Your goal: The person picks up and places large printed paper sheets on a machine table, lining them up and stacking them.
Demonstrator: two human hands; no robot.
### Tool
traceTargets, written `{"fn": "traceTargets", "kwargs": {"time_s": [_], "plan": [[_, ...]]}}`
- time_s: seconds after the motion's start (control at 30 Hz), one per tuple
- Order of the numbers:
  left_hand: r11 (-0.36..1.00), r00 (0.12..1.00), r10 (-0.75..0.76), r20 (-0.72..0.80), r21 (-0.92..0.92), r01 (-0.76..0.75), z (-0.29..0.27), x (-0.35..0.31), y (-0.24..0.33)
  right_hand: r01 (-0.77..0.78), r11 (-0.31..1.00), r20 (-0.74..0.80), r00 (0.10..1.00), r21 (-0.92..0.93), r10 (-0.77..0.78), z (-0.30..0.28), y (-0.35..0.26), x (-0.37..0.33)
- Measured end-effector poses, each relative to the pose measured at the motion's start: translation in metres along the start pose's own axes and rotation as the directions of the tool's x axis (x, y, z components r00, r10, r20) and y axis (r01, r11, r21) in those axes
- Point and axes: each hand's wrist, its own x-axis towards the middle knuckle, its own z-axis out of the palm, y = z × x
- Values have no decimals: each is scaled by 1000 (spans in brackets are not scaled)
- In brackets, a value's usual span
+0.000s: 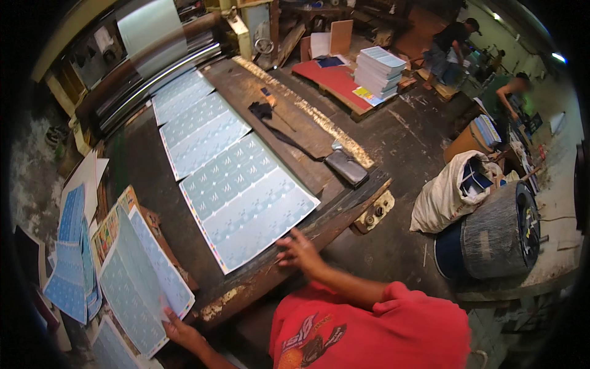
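At three o'clock, a whitish sack holds dark-blue material. The left hand, at seven, touches a pale patterned sheet, grip unclear; the right hand spreads empty fingers.

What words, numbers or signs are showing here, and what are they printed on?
Red shirt: lettering in dark and orange tones; I won't copy its wording.
Printed sheets: pale, repeated letter-like marks, too small to read for sure.
White sack: faint reddish print, too small to read.
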Motion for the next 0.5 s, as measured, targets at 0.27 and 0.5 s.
{"fn": "traceTargets", "kwargs": {"time_s": [0.27, 0.5], "plan": [[817, 804, 386, 452, 237, -525, 50, -41, 53, 125, -151, 185, 344, -981, -920, -139, -144, 83], [932, 733, 210, 647, 94, -350, 48, -80, 18, -405, -147, -113, 552, -903, -826, -154, -192, 117]]}}
